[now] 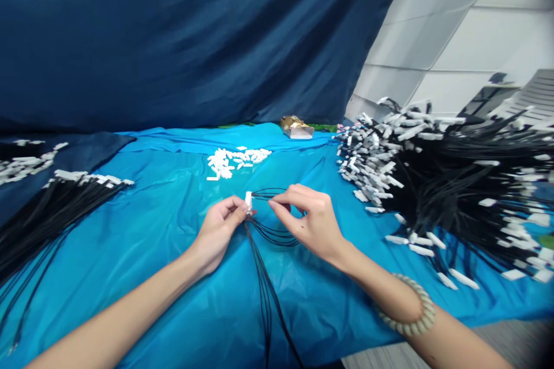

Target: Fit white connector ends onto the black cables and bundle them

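My left hand (223,228) pinches a small white connector (248,198) upright between thumb and fingers. Thin black wires (277,237) come out of the connector; some curve in a loop to the right, and others hang down over the table's front. Just to the right, my right hand (309,216) has its thumb and index finger closed at the wires' upper strands. How many strands it grips is too fine to tell. Beyond both hands, a loose pile of small white connector pieces (223,162) lies on the blue cover.
A large heap of black wires with white ends (437,179) covers the right side. Another black wire bundle (64,213) lies at the left on dark cloth. Near the back edge stands a small gold and white box (298,128). A dark blue curtain (173,40) hangs behind.
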The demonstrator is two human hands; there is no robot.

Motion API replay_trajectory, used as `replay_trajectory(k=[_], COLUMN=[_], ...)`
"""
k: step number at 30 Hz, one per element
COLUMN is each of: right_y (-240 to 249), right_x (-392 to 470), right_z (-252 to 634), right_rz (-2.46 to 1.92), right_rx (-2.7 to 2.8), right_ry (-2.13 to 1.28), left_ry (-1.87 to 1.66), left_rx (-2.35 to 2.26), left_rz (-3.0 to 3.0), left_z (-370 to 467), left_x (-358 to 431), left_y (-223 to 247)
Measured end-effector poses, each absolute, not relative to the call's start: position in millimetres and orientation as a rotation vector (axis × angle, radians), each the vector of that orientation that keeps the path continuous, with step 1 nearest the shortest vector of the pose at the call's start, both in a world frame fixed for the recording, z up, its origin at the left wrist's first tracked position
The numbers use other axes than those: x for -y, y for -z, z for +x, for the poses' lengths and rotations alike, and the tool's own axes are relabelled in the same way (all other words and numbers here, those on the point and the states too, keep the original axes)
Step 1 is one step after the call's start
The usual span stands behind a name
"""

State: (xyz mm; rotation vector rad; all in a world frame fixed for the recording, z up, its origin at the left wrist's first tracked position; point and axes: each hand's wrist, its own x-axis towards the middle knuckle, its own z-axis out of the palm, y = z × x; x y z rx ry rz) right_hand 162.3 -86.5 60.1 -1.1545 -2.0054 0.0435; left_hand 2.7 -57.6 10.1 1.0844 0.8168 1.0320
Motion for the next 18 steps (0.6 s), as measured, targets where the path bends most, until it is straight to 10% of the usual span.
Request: replay_trajectory(k=[18], right_y=[-64.2], right_x=[89.2], right_z=[159.2], right_rz=[-1.264], right_rx=[1.86], right_ry=[-0.377], left_ry=[-1.095], left_rx=[-0.873], left_rz=[1.27], left_z=[2.1], left_x=[57.7], left_y=[-9.9])
